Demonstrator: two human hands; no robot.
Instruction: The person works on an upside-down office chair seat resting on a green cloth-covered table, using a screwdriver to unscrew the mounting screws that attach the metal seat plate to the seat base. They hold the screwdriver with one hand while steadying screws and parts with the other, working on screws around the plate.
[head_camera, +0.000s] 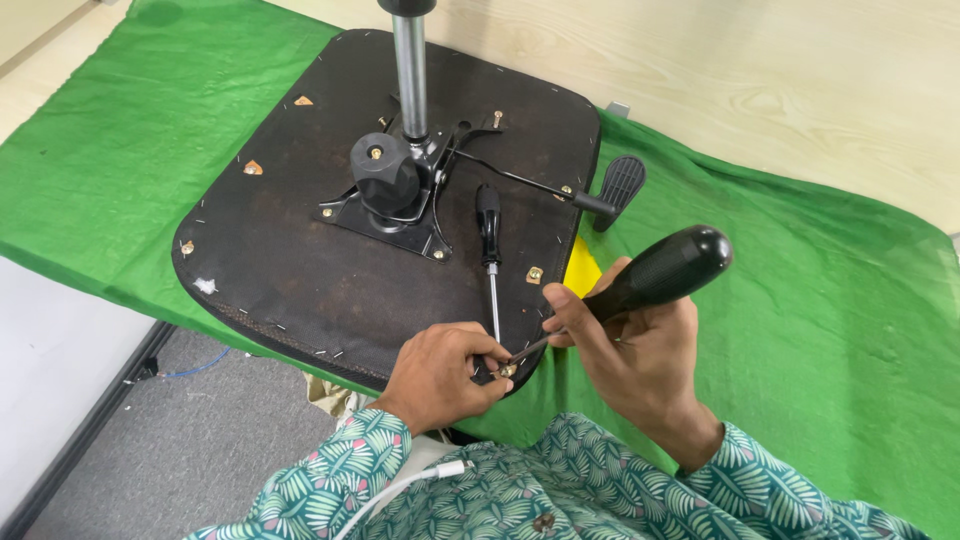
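the right hand (640, 350) is clenched around the thick black handle of a screwdriver (660, 275), its shaft slanting down to a small brass-coloured fitting (507, 370) at the near edge of the chair seat (300, 270). the left hand (445, 370) pinches at that same fitting, fingertips closed about the tip of the tool, touching the seat's edge. the fitting looks small and easy to drop, so a fingertip pinch suits it; the screwdriver looks stiff and fairly light, and its smooth glossy handle is best gripped full in the palm, as it is now.

just beyond the left hand a second screwdriver (489, 240) lies loose on the seat, pointing toward the person. farther out, the upturned seat is rigid and probably heavy, with a black metal plate, a round knob (385, 175), a shiny column (410, 70) and a lever with a paddle (620, 185). it rests on a green cloth (820, 300) over a pale wooden table (760, 70).

the column's top is cut off by the frame. the fingers hide the tool's tip, so whether a screw is there cannot be told. a yellow object (581, 272) beside the seat is mostly hidden.
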